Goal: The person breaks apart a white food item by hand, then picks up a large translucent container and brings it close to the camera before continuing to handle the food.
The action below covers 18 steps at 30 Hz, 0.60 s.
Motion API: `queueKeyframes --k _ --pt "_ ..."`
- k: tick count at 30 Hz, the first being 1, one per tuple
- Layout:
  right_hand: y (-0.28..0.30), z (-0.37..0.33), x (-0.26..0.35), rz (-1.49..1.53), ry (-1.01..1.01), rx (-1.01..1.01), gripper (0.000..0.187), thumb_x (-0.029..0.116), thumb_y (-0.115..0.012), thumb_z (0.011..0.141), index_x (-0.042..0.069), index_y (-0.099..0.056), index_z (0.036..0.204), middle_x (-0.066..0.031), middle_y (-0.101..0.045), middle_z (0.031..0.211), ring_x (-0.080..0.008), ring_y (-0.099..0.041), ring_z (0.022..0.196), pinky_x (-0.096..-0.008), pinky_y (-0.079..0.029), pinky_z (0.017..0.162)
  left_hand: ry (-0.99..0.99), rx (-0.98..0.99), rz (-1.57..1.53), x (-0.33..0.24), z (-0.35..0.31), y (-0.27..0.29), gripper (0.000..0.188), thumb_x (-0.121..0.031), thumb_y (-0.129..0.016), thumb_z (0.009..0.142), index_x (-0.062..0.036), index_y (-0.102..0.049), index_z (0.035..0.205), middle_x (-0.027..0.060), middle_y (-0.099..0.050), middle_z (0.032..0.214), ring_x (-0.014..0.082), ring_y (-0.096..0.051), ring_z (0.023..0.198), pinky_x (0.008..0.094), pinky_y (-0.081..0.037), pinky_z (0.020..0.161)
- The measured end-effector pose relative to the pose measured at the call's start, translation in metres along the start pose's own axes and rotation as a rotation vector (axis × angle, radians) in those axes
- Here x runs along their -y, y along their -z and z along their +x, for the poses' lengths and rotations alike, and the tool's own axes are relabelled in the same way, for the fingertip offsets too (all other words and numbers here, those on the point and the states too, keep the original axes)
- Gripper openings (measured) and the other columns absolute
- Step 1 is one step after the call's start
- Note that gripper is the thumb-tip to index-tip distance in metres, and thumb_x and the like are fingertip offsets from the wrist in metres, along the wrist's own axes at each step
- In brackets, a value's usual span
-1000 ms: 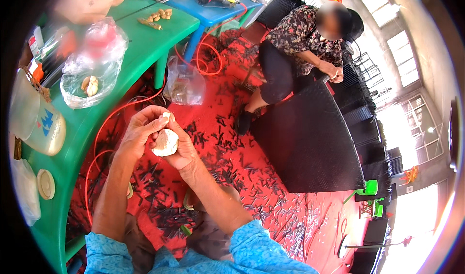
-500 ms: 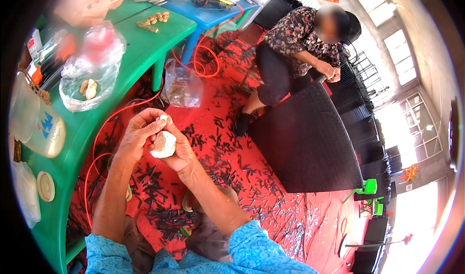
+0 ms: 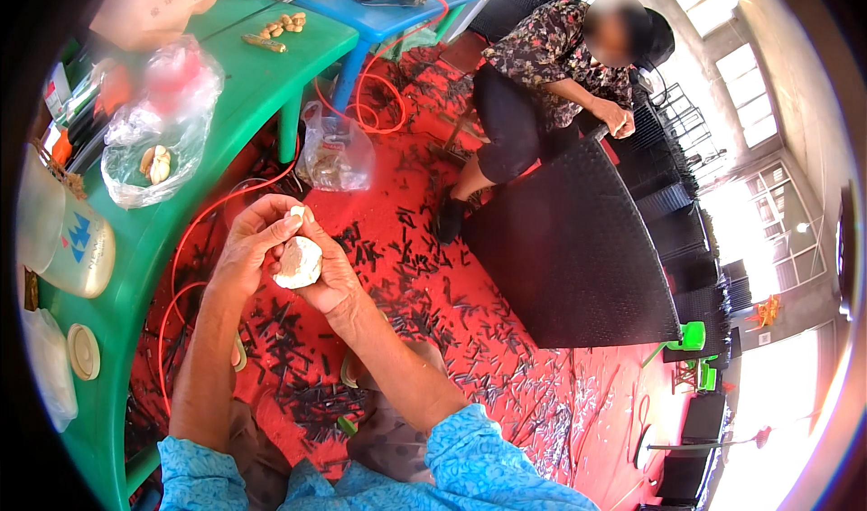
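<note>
My right hand is curled round a white, rounded lump of bread, seemingly a steamed bun, with a pale brown patch on the side. Close against it, my left hand has its thumb and fingers pinched together. A small white piece sits at the touching fingertips of both hands. Both hands are held up above the red floor, beside the green table. On that table an open clear plastic bag contains a few pale, lumpy food pieces.
The green table bears peanut-like pods, a plastic jug and a round lid. A red hose runs past its edge. Another person sits at a black woven panel. Dark scraps litter the red floor.
The view has shifted slightly. My hands stay together with the bun between them, and their grip looks nearly the same. The other person's hands have moved slightly at the panel's edge.
</note>
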State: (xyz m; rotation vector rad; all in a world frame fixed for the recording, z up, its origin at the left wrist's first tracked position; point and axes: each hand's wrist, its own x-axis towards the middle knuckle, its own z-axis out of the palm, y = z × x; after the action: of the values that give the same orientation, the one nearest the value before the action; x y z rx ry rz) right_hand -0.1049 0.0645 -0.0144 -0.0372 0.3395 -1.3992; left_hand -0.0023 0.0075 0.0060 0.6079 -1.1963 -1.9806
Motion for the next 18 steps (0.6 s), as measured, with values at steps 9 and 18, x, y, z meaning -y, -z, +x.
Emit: queueKeyframes --k 9,18 --pt "-0.003 0.001 0.009 0.012 0.1 0.002 0.022 0.032 -0.058 0.08 0.011 -0.054 0.088 -0.0016 -0.057 0.072 -0.0148 -0.057 0.064 -0.0309 -0.05 0.057 -0.058 0.018 -0.045 0.007 0.005 0.001 0.043 -0.017 -0.062 0.077 -0.0072 -0.044 0.116 0.002 -0.053 0.099 0.0048 -0.049 0.076 0.0176 -0.041 0.067" --pt "0.005 0.006 0.045 0.179 0.362 -0.027 0.021 0.031 -0.057 0.081 0.011 -0.054 0.087 0.0002 -0.054 0.07 -0.0162 -0.054 0.066 -0.0336 -0.046 0.066 -0.089 0.111 0.124 0.008 -0.011 -0.007 0.04 -0.009 -0.065 0.07 -0.0041 -0.051 0.108 0.0028 -0.05 0.106 0.0125 -0.046 0.099 0.0255 -0.041 0.077"
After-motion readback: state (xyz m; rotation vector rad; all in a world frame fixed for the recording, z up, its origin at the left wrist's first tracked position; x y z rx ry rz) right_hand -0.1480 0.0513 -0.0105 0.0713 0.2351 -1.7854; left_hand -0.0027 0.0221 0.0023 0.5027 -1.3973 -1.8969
